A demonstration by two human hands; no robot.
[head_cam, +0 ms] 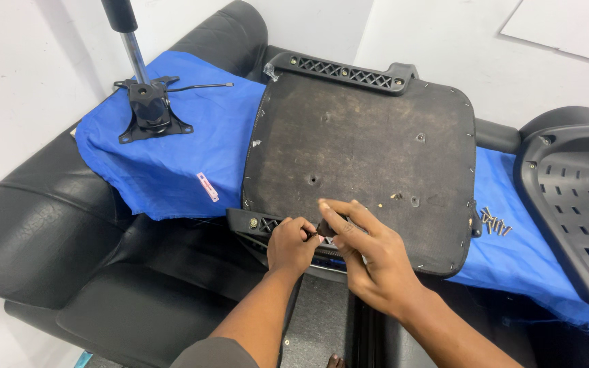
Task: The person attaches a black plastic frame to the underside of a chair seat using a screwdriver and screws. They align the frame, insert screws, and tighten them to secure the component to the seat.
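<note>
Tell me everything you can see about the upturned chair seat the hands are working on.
The chair seat lies underside up on a blue cloth over a black sofa. Its underside is a dark, worn, scuffed board, roughly square, with small holes and staples along the edges. Black slotted plastic brackets run along its far and near edges. The left hand and right hand meet at the near bracket, pinching a small dark part.

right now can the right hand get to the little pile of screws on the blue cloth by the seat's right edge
Probably yes. The right hand is at the seat base's near edge, and the screws lie in the open on the blue cloth to its right, with nothing between them.
</note>
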